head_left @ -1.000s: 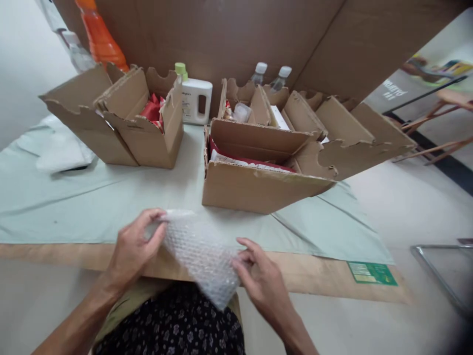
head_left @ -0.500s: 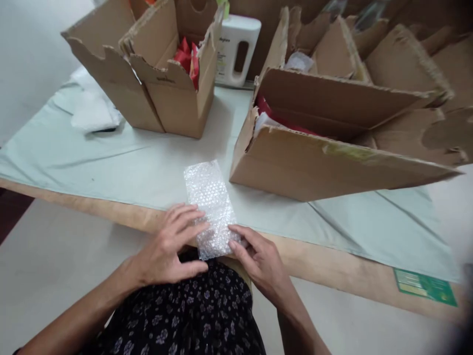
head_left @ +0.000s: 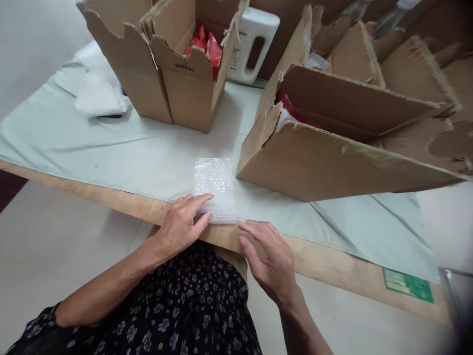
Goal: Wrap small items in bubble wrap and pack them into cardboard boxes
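A small bubble-wrap packet [head_left: 215, 189] lies flat on the pale green sheet [head_left: 121, 158] near the table's wooden front edge [head_left: 111, 202]. My left hand [head_left: 182, 224] rests on the packet's near left corner with its fingers stretched out and pressing down. My right hand [head_left: 269, 256] lies flat on the wooden edge just right of the packet, fingers extended, holding nothing.
A wide open cardboard box [head_left: 332, 148] with red and white contents stands right of the packet. Behind left stands a taller open box [head_left: 177, 74] with red packs. A white jug [head_left: 253, 44] and folded white material [head_left: 99, 96] sit further back. A green label [head_left: 406, 285] marks the edge.
The packet went from being held in the air to lying on the table, then slid further onto it. My right hand let go and drew back to the edge.
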The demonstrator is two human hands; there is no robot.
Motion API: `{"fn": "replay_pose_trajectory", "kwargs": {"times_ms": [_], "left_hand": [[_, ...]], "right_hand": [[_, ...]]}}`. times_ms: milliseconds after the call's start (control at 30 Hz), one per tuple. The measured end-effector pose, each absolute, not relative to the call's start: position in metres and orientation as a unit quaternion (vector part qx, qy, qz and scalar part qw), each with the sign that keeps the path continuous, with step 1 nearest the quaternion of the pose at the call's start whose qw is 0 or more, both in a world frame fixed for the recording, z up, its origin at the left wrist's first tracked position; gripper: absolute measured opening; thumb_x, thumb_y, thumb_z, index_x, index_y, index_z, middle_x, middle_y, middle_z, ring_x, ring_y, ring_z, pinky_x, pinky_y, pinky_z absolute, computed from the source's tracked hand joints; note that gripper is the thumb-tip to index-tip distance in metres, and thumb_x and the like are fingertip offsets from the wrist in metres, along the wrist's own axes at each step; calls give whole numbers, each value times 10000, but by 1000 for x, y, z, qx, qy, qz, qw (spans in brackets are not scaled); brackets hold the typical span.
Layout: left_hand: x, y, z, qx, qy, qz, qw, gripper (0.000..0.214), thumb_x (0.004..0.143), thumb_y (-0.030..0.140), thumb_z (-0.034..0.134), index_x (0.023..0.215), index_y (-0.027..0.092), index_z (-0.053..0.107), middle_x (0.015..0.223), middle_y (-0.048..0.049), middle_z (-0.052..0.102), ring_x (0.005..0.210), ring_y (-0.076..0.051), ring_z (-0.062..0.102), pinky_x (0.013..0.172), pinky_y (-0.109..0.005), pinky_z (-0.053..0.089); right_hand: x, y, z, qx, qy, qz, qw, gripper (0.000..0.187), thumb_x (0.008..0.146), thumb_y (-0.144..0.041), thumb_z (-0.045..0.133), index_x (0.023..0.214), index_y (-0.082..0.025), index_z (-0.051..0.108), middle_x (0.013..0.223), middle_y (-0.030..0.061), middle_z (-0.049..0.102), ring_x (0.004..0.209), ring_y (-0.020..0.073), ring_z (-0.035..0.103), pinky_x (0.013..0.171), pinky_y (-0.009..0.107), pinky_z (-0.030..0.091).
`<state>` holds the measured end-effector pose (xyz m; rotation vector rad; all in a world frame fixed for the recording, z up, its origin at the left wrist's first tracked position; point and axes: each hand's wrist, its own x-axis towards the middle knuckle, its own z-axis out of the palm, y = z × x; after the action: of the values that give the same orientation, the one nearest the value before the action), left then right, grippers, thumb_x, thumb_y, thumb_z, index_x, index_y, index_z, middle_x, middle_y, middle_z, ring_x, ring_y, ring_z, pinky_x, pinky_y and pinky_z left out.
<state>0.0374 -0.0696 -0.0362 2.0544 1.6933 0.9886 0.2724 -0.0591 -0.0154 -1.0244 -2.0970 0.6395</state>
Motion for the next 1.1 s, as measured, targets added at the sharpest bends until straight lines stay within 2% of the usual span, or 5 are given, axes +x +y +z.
{"fn": "replay_pose_trajectory", "kwargs": {"times_ms": [200, 433, 600, 733, 1100], "left_hand": [[45, -71, -37, 739, 592, 313, 70, 333, 961, 134, 617, 1292, 104, 640, 924, -97, 738, 825, -251, 655, 776, -428, 590], [28, -92, -32, 771, 549, 319, 56, 392, 935, 204, 711, 1315, 170, 620, 1336, -165, 662, 1301, -345, 575, 1085, -553, 507], [25, -93, -34, 752, 544, 352, 119, 284, 956, 77, 613, 1207, 197, 667, 1022, -63, 759, 1004, -234, 682, 916, -445, 553], [26, -80, -34, 710, 580, 379, 126, 231, 954, 130, 625, 1170, 170, 697, 888, -46, 738, 824, -204, 648, 779, -390, 555], [23, -78, -36, 734, 587, 334, 63, 317, 968, 249, 673, 1260, 124, 658, 1222, -164, 694, 1138, -307, 622, 970, -493, 525]], "right_hand": [[254, -33, -30, -295, -930, 115, 189, 296, 984, -134, 584, 1258, -157, 693, 1393, 137, 704, 1318, 334, 612, 972, 492, 553], [253, -27, -37, -284, -925, 103, 229, 293, 981, -49, 543, 1193, -158, 714, 1269, 116, 769, 1203, 272, 679, 974, 429, 512], [251, -21, -27, -321, -892, 200, 247, 279, 1064, -142, 488, 1165, -217, 737, 1022, 50, 815, 916, 197, 735, 848, 359, 536], [255, -21, -24, -372, -862, 163, 304, 246, 1063, -245, 541, 1223, -223, 726, 1169, 93, 785, 1025, 239, 726, 883, 404, 548], [251, -12, -36, -310, -919, 86, 229, 226, 1042, -153, 549, 1176, -196, 726, 1221, 81, 785, 1199, 270, 668, 948, 425, 495]]}}
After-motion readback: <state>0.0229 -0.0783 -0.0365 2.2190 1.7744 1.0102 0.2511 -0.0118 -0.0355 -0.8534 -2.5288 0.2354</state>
